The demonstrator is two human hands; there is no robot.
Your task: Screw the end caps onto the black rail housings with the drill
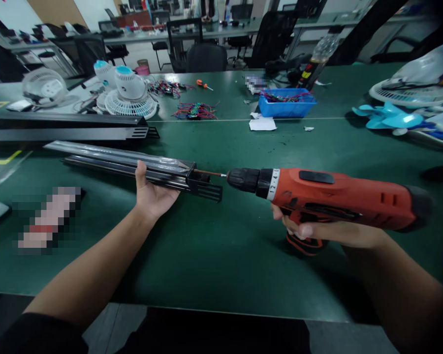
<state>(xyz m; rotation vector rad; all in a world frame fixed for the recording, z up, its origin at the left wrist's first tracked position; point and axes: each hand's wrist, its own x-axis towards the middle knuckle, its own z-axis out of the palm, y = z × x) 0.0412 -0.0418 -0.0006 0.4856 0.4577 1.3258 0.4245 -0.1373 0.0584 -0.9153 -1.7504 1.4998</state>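
My left hand (153, 197) is wrapped round a long black metal profile (133, 167) near its right end, thumb on top, palm underneath. Slotted black tabs stick out at that end. In my right hand (299, 228) is a red cordless drill (339, 194), gripped by its handle and pointing left. From its black chuck (243, 179) a thin bit reaches to the end of the profile. The bit's tip is hidden at the profile's end, so I cannot tell whether it touches a screw.
More black profiles (66, 129) lie at the left. Behind them stand white fans (129, 91). Further back are wire bundles (195, 110), an orange screwdriver (204, 85) and a blue bin (288, 105). Turquoise fan blades (391, 117) lie at the right, a blurred-out object (51, 221) at the left.
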